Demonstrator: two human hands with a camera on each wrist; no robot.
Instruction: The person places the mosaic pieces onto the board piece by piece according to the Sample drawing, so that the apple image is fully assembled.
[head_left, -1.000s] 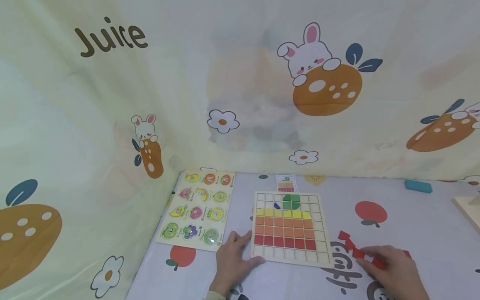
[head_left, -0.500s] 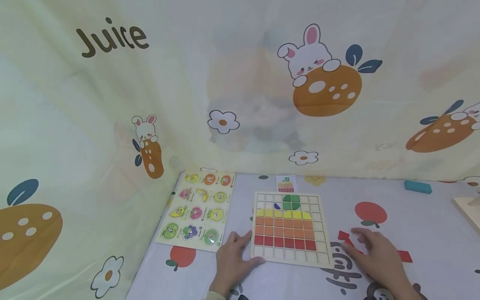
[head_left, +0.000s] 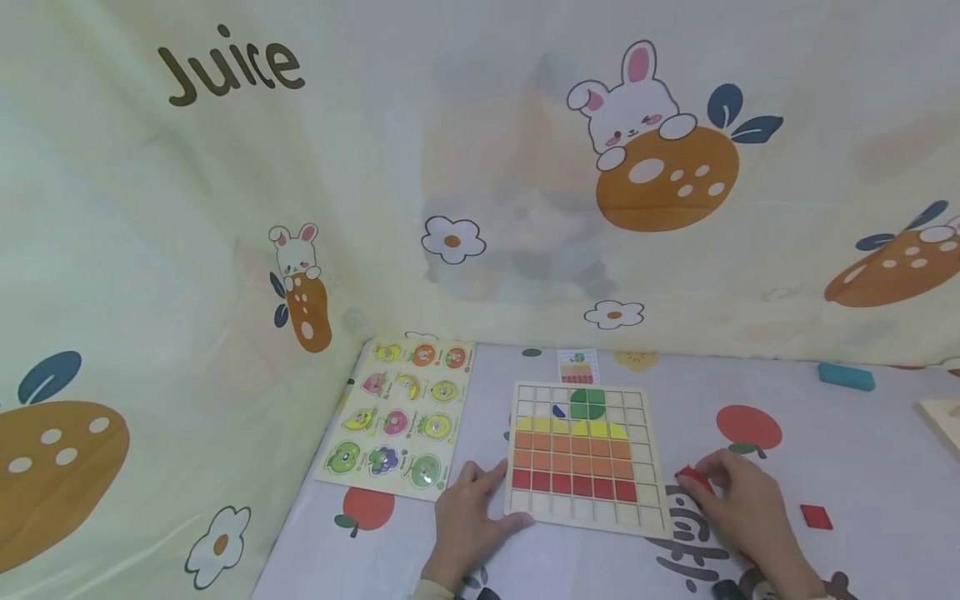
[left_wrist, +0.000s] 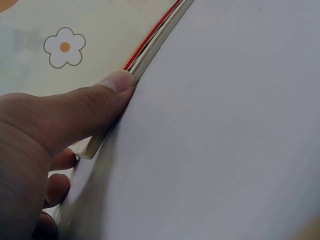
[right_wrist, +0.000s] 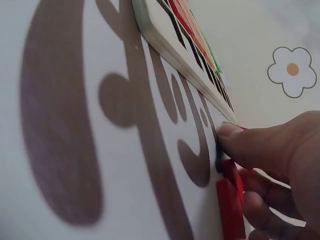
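My left hand (head_left: 468,521) grips the near left corner of a wooden grid board (head_left: 647,493). In the left wrist view its thumb (left_wrist: 107,90) presses on the board's edge. Rows of red, orange and yellow tiles fill part of the grid, with green pieces (head_left: 587,404) and a small blue piece (head_left: 558,411) above. Right of the board, my right hand (head_left: 750,508) pinches red square tiles (head_left: 694,478) low over the cloth; their number is partly hidden by the fingers. In the right wrist view, red tiles (right_wrist: 231,212) show beneath the fingers. Another red tile (head_left: 816,517) lies apart, farther right.
A fruit puzzle board (head_left: 442,452) lies left of the grid board. Behind the grid is a small picture card (head_left: 577,367). A teal block (head_left: 846,377) sits at the back right, near a wooden piece (head_left: 947,421) at the right edge. A printed curtain (head_left: 510,167) stands behind.
My right hand has moved left and away from me over the scattered red tiles and gathered them in its fingers, leaving one behind at right. The left hand has kept its place on the board.
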